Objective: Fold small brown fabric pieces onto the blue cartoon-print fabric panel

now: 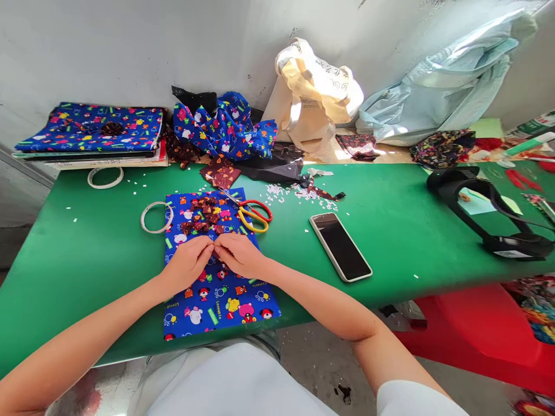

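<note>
My left hand [189,263] and my right hand [239,254] meet fingertip to fingertip above a blue cartoon-print cloth [229,297]. Both are closed in a pinch; whatever sits between the fingers is too small and covered to name. Just beyond them, several small dark brown patterned fabric pieces [204,214] lie on the cloth. Scissors [254,216] with one red and one yellow handle rest on its far right edge, blades pointing away to the left. A tape roll [156,217] touches the cloth's left side.
A phone [341,247] lies right of the cloth on the green table [99,248]. Farther right stands a black headset-like strap [489,216]. Along the wall are folded blue fabric [93,124], crumpled blue fabric [225,127], a cream bag [303,98] and white scraps [277,190].
</note>
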Demonstrator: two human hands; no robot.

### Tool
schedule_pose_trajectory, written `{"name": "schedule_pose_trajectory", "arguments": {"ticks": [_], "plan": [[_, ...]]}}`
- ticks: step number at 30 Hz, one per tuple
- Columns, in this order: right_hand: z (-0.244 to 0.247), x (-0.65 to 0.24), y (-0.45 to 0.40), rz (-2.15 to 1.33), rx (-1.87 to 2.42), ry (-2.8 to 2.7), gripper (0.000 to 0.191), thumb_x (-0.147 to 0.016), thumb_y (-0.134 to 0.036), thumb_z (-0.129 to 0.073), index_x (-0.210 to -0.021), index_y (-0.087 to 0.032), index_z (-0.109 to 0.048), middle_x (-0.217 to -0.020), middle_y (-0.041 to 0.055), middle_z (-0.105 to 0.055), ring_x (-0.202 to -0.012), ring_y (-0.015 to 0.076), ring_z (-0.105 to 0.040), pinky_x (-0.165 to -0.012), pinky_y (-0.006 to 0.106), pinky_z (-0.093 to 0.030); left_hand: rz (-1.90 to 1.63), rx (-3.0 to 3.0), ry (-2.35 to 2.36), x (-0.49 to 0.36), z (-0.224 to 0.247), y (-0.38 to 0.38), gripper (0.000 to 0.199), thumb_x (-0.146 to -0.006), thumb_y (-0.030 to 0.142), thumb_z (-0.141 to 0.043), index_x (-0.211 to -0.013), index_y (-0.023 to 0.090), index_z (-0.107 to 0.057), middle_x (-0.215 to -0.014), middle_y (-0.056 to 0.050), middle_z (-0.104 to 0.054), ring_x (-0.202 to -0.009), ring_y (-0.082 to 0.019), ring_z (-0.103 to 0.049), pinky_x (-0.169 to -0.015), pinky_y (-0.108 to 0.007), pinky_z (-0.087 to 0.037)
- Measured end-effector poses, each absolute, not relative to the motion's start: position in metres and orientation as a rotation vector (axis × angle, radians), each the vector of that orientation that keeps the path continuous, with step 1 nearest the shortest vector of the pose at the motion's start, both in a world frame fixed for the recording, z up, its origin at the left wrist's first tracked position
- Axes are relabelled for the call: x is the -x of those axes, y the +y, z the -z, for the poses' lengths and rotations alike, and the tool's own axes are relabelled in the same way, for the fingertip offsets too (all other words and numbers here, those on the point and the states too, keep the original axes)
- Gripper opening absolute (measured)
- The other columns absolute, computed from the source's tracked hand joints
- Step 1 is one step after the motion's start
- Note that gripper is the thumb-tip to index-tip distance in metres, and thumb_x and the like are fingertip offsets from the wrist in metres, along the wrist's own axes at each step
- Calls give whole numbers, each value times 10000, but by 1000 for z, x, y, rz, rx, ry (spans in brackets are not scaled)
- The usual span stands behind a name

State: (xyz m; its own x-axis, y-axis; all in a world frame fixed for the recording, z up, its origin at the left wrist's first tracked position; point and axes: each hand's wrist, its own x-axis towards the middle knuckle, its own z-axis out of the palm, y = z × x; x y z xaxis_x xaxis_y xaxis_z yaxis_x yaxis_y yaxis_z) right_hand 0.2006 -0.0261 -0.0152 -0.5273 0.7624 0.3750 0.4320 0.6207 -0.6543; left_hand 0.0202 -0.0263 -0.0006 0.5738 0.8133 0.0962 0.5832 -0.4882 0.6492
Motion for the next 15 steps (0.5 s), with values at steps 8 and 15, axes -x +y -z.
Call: {"name": "schedule_pose_trajectory", "arguments": {"ticks": [8,15], "plan": [[18,-202,-25,-605,897,-2263,190,-915,-180,-374,-766,-187,-491,-698,25,-601,-644,138,-517,-636,256,-387,-517,-2283,1094,-21,3,-26,243,-955,256,-310,-803,178,-483,-714,-1,-521,-674,-131,-491,-644,-253,-385],[18,-202,-23,-652,925,-2249,166,-891,-188,-408,-743,-192,-481,-662,12,-577,-601,125,-495,-603,241,-368,-521,-2307,1079,-22,2,-26,248,-953,238,-299,-789,175,-474,-715,-6,-512,-676,-134,-479,-645,-256,-380]]}}
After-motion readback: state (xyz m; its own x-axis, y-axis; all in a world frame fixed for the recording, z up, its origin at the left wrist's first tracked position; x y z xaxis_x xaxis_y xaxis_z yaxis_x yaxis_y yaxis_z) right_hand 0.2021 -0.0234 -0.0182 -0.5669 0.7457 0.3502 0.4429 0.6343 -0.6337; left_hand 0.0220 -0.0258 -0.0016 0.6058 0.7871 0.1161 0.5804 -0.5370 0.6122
